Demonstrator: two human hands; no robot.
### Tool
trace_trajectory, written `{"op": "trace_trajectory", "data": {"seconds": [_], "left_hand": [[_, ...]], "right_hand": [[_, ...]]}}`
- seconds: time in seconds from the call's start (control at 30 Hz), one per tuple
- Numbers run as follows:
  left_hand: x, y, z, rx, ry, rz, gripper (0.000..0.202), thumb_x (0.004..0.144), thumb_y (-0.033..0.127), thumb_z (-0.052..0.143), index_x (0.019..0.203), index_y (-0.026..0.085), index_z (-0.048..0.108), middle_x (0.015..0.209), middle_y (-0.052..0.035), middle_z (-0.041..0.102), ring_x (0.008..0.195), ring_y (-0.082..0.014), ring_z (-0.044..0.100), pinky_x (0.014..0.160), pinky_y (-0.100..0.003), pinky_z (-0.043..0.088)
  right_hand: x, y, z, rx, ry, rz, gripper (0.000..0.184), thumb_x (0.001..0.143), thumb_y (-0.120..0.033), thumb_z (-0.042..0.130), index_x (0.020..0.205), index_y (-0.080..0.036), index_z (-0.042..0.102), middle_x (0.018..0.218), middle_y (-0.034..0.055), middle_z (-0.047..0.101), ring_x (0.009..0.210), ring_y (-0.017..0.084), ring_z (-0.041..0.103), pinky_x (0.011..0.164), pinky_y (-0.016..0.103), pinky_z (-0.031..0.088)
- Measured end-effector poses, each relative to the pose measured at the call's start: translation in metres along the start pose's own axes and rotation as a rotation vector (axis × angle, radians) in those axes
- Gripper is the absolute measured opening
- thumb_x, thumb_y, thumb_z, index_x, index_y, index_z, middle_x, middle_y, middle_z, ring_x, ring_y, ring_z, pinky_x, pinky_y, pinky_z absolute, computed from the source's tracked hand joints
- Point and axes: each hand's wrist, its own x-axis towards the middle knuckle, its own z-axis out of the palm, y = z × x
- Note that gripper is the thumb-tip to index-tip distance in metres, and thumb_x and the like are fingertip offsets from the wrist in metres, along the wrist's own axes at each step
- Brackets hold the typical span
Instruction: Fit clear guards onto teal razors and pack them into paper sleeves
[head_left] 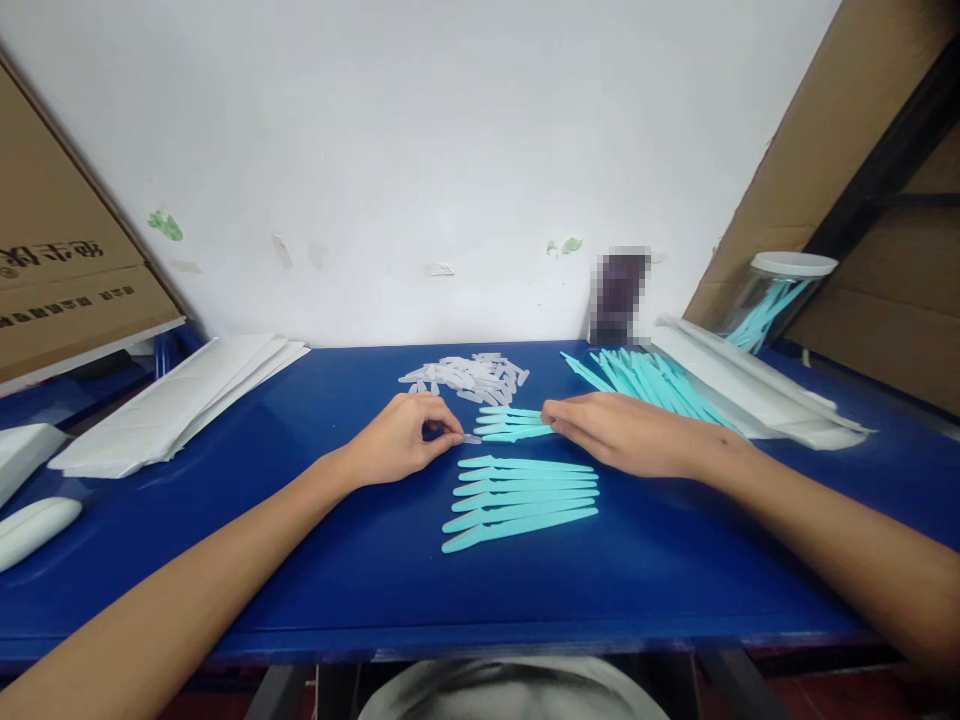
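My left hand [409, 437] pinches a small translucent blade cap [471, 438] between thumb and forefinger, close to the blade end of a turquoise eyebrow razor. Whether the cap touches that razor I cannot tell. Opposite it, my right hand [600, 425] has its fingers closed on the handle ends of a few turquoise eyebrow razors [514, 422] lying side by side. Nearer to me, several more razors [525, 490] lie in a row, blade ends to the left. Behind my hands is a heap of loose translucent caps [472, 375].
More turquoise razors [652, 380] are piled at the back right beside white sheets [750, 385]. A lidded clear jar [772, 300] holds more. White sheets [180, 400] and a white rounded object [37, 530] lie left on the blue table [360, 580]. A pixelated upright object [619, 300] leans by the wall.
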Motion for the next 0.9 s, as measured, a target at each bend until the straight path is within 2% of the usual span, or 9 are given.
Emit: {"op": "trace_trajectory", "data": {"seconds": [0.2, 0.47, 0.67, 0.73, 0.83, 0.9], "left_hand": [[-0.001, 0.002, 0.001, 0.008, 0.009, -0.002, 0.020, 0.095, 0.035, 0.063, 0.090, 0.021, 0.077, 0.089, -0.0039, 0.075, 0.083, -0.0192, 0.065, 0.078, -0.033, 0.049], [-0.001, 0.003, 0.002, -0.051, -0.009, -0.028, 0.019, 0.095, 0.036, 0.065, 0.093, 0.022, 0.078, 0.090, -0.0037, 0.075, 0.080, -0.0175, 0.064, 0.071, -0.030, 0.048], [0.002, 0.007, 0.007, -0.093, -0.009, -0.011, 0.017, 0.095, 0.030, 0.064, 0.089, 0.022, 0.078, 0.087, -0.0030, 0.074, 0.081, -0.0176, 0.063, 0.074, -0.030, 0.047], [0.003, 0.006, 0.006, -0.058, -0.011, 0.006, 0.020, 0.096, 0.032, 0.062, 0.091, 0.022, 0.078, 0.089, -0.0037, 0.074, 0.082, -0.0182, 0.063, 0.075, -0.030, 0.046], [0.005, -0.001, 0.001, 0.055, 0.012, 0.011, 0.026, 0.100, 0.036, 0.055, 0.098, 0.022, 0.076, 0.092, -0.0031, 0.075, 0.081, -0.0179, 0.064, 0.078, -0.032, 0.045], [0.003, -0.010, -0.006, 0.161, 0.073, -0.032, 0.029, 0.100, 0.037, 0.052, 0.099, 0.021, 0.076, 0.081, -0.0009, 0.074, 0.070, -0.0162, 0.063, 0.084, -0.034, 0.044]], "right_hand": [[0.000, -0.002, -0.002, 0.008, 0.021, 0.002, 0.025, 0.108, -0.034, 0.030, 0.096, -0.021, 0.049, 0.088, 0.0059, 0.066, 0.071, 0.019, 0.057, 0.064, 0.031, 0.034], [0.001, -0.009, 0.000, -0.058, 0.038, -0.004, 0.026, 0.108, -0.032, 0.031, 0.097, -0.020, 0.051, 0.088, 0.0052, 0.064, 0.070, 0.017, 0.056, 0.061, 0.029, 0.030], [0.013, -0.030, 0.011, -0.180, 0.063, -0.009, 0.020, 0.104, -0.021, 0.038, 0.089, -0.019, 0.052, 0.078, 0.0022, 0.059, 0.054, 0.012, 0.041, 0.053, 0.030, 0.021], [0.016, -0.030, 0.013, -0.216, 0.103, -0.032, 0.021, 0.104, -0.021, 0.039, 0.090, -0.018, 0.055, 0.079, 0.0033, 0.060, 0.056, 0.013, 0.044, 0.055, 0.030, 0.023], [0.014, -0.022, 0.014, -0.294, 0.161, -0.073, 0.023, 0.104, -0.023, 0.042, 0.092, -0.017, 0.060, 0.086, 0.0061, 0.064, 0.069, 0.016, 0.055, 0.065, 0.031, 0.031], [0.012, -0.015, 0.014, -0.334, 0.168, -0.066, 0.024, 0.103, -0.024, 0.045, 0.091, -0.017, 0.064, 0.088, 0.0068, 0.065, 0.075, 0.019, 0.058, 0.069, 0.032, 0.033]]}}
